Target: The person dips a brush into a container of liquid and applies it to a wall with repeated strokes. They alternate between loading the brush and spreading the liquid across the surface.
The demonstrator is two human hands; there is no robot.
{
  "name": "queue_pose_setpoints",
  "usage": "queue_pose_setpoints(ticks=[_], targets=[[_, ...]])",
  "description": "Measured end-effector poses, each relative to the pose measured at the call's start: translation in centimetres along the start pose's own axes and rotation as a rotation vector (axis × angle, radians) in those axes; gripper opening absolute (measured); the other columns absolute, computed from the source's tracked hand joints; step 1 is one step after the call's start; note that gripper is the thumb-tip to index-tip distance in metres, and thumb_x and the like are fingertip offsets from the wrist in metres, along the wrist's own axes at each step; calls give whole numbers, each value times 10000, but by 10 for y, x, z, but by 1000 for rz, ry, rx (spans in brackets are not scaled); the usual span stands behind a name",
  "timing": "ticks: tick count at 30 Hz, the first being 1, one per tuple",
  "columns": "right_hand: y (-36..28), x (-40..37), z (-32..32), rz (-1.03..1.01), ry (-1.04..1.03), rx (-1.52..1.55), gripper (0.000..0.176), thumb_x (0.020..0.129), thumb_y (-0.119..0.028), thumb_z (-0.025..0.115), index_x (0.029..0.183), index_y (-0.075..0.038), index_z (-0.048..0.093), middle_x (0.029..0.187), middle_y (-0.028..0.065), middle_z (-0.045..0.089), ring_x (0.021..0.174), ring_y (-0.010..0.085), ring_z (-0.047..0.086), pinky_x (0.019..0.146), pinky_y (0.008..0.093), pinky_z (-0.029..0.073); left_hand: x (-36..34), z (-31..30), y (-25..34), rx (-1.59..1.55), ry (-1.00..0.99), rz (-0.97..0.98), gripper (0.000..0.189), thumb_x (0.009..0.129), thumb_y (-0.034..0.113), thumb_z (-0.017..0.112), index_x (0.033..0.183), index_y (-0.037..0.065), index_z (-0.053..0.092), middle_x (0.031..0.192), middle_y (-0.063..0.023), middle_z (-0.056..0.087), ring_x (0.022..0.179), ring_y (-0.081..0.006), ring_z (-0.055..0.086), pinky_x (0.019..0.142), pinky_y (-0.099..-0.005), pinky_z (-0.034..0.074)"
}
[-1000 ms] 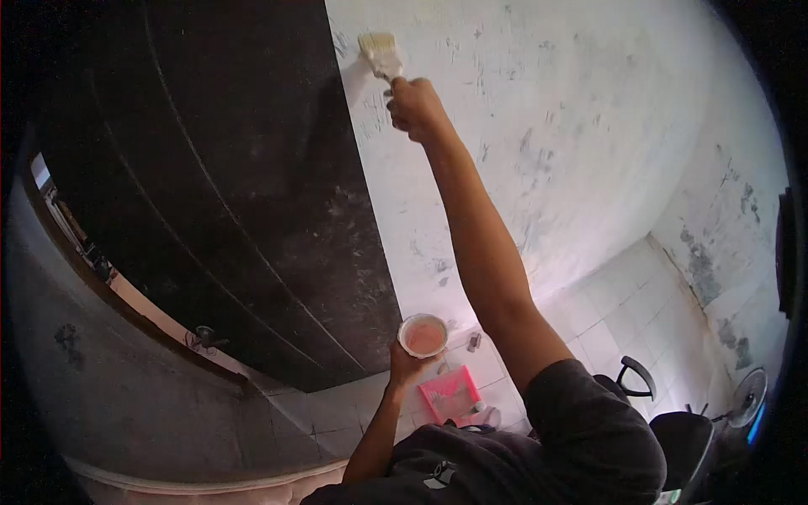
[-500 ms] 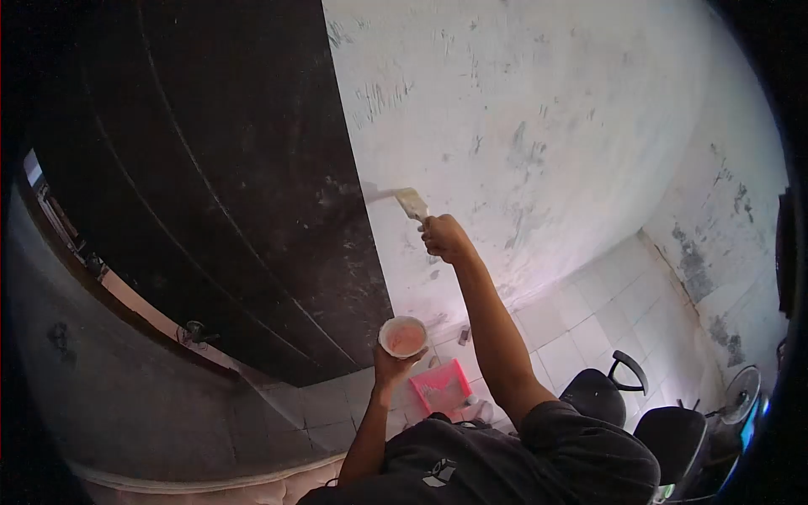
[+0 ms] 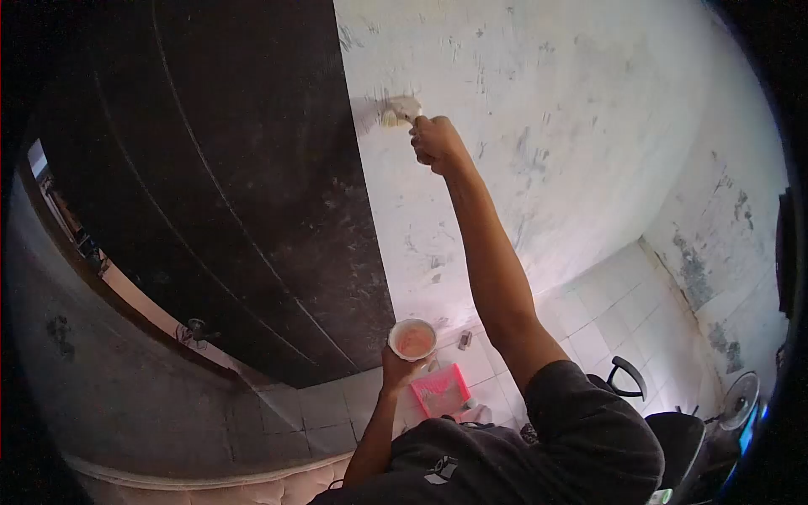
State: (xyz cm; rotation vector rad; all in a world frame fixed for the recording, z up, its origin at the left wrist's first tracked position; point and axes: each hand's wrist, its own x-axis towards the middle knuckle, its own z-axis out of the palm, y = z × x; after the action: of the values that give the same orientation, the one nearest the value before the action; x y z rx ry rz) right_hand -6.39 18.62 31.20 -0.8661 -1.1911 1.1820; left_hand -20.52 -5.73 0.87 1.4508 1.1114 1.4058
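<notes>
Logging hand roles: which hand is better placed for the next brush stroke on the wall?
Likely right. The right hand grips the pale flat paintbrush against the white scuffed wall; the left hand holds the small round paint cup low.

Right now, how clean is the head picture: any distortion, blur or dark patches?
Head view: strong fisheye bend, black corners; brush in the right hand motion-blurred; cup in the left hand sharp; black wall panel shows little detail.

Scuffed white wall (image 3: 572, 126), black panel (image 3: 227, 168), pale tiled floor (image 3: 606, 313), black chairs (image 3: 683, 433), perhaps a fan (image 3: 741, 399).
</notes>
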Motion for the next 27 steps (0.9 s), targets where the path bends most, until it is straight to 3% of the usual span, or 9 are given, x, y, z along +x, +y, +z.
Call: queue_pose_setpoints(ticks=[5,7,11,14,19,21,23,25,27], targets=[[-52,23,13,-168,77,-86,302,893,-196,496,701,37,511,559,69,491,388,132,423,329,300,264,0,3,-14,-99,-89,-73,565,617,63,847,1114,15,582,1032,-97,662,968,-192,638,863,-352,503],[-82,25,20,-173,62,-32,217,883,-168,497,791,26,534,551,3,400,402,80,312,368,258,223,1,6,-8,-73,-105,-80,566,614,58,844,1114,16,582,1029,-97,664,967,-191,638,865,-352,501],[-116,25,16,-289,-47,107,204,876,-163,489,866,35,536,590,-9,411,449,74,325,410,237,256,1,3,3,-37,-121,-102,569,607,58,844,1112,23,585,1030,-88,662,973,-192,635,870,-353,497],[-117,21,17,-332,-7,138,221,885,-157,482,795,40,521,551,15,418,404,90,331,361,264,230,1,3,1,-52,-79,-79,559,617,69,844,1110,24,584,1037,-85,657,967,-192,633,862,-352,497],[-38,23,-2,-46,1,146,215,884,-233,501,815,-30,511,541,-20,369,405,84,318,373,256,240,1,-2,-5,-7,-126,-121,550,634,85,843,1110,22,576,1043,-79,648,959,-187,629,858,-348,501],[13,14,-10,64,60,118,224,892,-248,484,797,-46,498,525,-24,362,375,86,303,346,267,229,1,-2,-15,-4,-42,-87,549,634,98,850,1101,17,574,1033,-80,646,956,-186,629,848,-350,509],[63,-4,-13,131,86,178,292,910,-252,449,823,23,498,533,-2,388,369,104,306,337,270,226,-1,-6,-35,-67,-56,-111,554,634,109,858,1098,9,574,1032,-88,647,944,-191,633,837,-353,516],[108,-26,-23,213,51,228,296,910,-264,458,819,16,490,525,-17,367,366,95,301,335,263,228,2,-5,-31,-32,-5,-78,522,617,86,849,1069,-5,605,1018,-88,664,943,-170,633,848,-331,500],[140,-40,-30,352,78,220,227,901,-258,469,768,-74,475,511,-40,342,359,79,275,334,249,204,2,-3,-29,-82,-29,-68,530,624,86,848,1081,-5,596,1030,-93,655,957,-173,627,867,-334,493]])
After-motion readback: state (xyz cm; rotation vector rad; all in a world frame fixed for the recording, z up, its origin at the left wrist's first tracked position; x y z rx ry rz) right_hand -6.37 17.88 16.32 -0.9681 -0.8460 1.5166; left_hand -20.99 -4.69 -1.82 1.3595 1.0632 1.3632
